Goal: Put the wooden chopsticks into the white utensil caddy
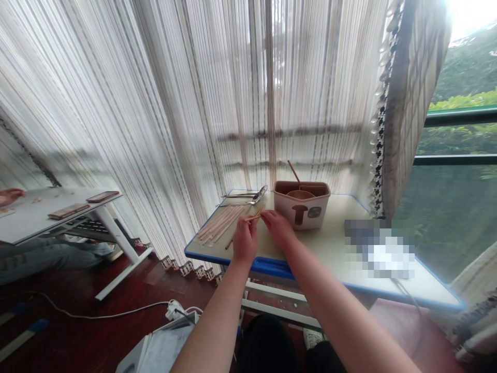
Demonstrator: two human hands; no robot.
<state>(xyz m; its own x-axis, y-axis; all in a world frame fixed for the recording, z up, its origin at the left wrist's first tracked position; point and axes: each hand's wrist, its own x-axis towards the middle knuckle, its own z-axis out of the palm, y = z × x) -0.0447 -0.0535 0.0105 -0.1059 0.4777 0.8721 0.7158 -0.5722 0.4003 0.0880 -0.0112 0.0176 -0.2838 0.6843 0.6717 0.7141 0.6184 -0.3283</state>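
Over the left half of the table, my left hand is closed round the lower ends of a few thin wooden chopsticks. Fingers of my right hand pinch the same chopsticks from the other side; their exact number is hidden. A loose row of several chopsticks lies to the left of my hands. Behind them rest metal tongs and other thin metal utensils. Just beyond my right hand stands a white and brown box, holding a brown bowl and a thin handle that sticks up.
The cream table has a blue edge. A blurred-out patch with a cable lies on its right side. Sheer curtains hang behind. At far left, a person's hand is over another table. A white box with cables stands on the floor.
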